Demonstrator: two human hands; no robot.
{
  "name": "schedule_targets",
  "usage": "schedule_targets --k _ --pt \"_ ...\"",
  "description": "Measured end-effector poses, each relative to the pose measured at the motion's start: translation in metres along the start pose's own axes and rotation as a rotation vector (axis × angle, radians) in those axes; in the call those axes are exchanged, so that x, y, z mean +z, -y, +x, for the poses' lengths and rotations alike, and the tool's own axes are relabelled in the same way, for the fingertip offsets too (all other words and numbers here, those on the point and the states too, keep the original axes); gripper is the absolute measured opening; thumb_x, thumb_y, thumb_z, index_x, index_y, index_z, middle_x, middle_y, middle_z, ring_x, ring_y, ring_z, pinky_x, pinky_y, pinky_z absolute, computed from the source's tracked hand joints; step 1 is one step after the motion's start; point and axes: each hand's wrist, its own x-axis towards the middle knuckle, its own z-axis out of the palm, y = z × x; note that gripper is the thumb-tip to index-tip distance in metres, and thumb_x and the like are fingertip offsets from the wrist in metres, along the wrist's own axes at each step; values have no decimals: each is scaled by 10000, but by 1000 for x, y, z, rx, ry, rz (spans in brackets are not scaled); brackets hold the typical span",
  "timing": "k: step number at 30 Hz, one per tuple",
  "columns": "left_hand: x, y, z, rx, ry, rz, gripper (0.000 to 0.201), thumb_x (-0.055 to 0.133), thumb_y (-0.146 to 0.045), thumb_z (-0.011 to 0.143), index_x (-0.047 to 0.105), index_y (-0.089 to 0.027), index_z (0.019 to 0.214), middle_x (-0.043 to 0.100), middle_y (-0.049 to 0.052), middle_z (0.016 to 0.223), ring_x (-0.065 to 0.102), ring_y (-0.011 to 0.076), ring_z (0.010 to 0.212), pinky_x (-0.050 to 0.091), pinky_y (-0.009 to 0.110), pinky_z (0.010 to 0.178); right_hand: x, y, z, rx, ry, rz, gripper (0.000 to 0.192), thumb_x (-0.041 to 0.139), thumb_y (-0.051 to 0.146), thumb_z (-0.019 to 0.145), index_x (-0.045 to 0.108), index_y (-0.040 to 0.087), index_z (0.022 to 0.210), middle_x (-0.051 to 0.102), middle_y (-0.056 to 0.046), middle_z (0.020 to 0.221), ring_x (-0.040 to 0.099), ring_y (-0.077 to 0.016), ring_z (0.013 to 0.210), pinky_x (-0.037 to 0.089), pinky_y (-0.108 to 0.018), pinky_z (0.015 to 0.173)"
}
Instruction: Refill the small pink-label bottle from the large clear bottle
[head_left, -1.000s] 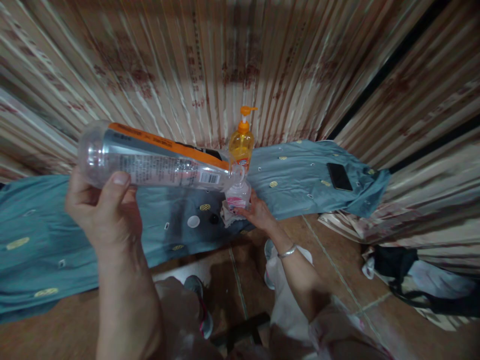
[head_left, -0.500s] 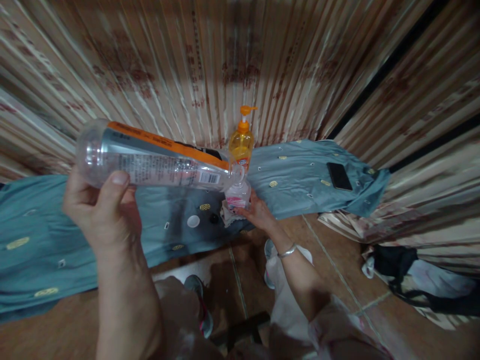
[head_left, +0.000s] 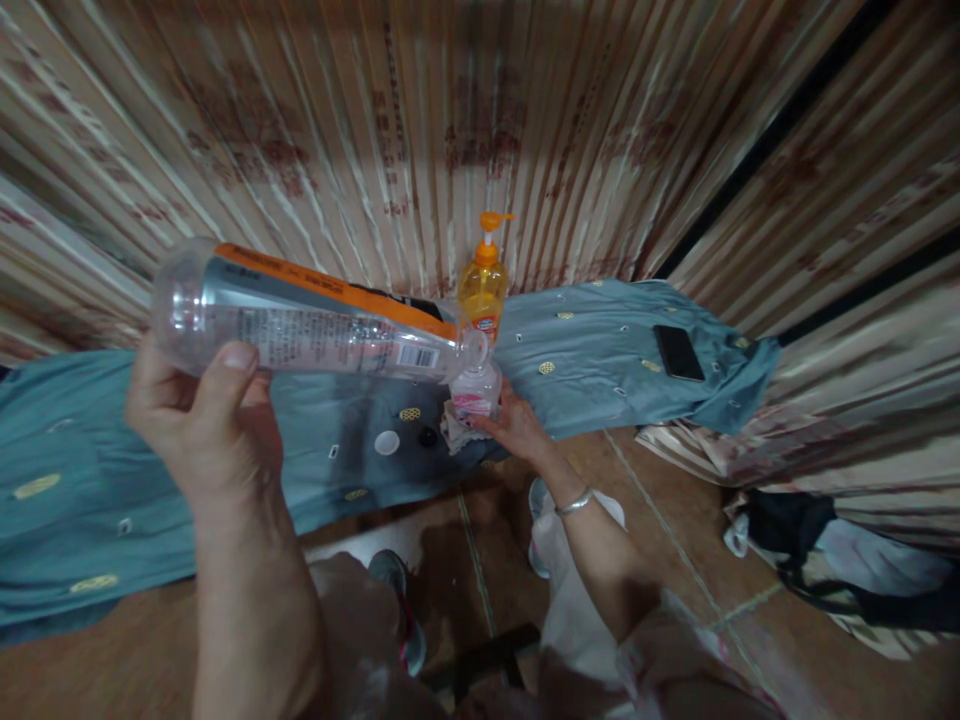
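My left hand (head_left: 214, 420) is closed around the base of a large clear plastic bottle (head_left: 322, 320) with an orange and grey label. The bottle lies almost level, its neck tipped slightly down to the right. Its mouth meets the top of a small clear bottle (head_left: 475, 392) with a pink label; whether the two rims touch I cannot tell. My right hand (head_left: 517, 425) grips that small bottle from the right, low on its side. Under and beside it is a crumpled light cloth (head_left: 459, 432). Any liquid passing between the bottles is not visible.
Behind the small bottle stands an orange pump bottle (head_left: 484, 290). A white round cap (head_left: 387, 443) and a small black cap (head_left: 427, 436) lie on the blue-green cloth (head_left: 585, 390). A phone (head_left: 679, 352) rests at right. A pleated curtain (head_left: 337, 130) hangs behind.
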Motion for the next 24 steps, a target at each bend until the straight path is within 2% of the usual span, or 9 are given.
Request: schedule_targets --k 8,12,24 --pt "-2 2 1 -7 -2 -67 354 753 -141 466 662 -124 807 576 3 719 570 127 676 477 410 795 1 -2 0 -11 8 5 685 646 398 760 332 134 1308 631 -127 1131 620 -264 1017 489 -341 824" --pt "0 1 1 -1 -5 -71 318 751 -138 470 662 -120 774 555 -15 662 541 103 618 470 409 809 0 -1 0 10 13 8 688 651 407 755 333 146 1307 637 -118 1116 629 -265 991 495 -339 800" --pt "-1 1 1 6 -7 -60 319 748 -150 470 655 -118 773 558 -4 683 546 123 640 474 390 742 0 1 -1 1 -2 7 651 654 374 752 359 135 1281 640 -119 1110 630 -258 995 492 -322 803"
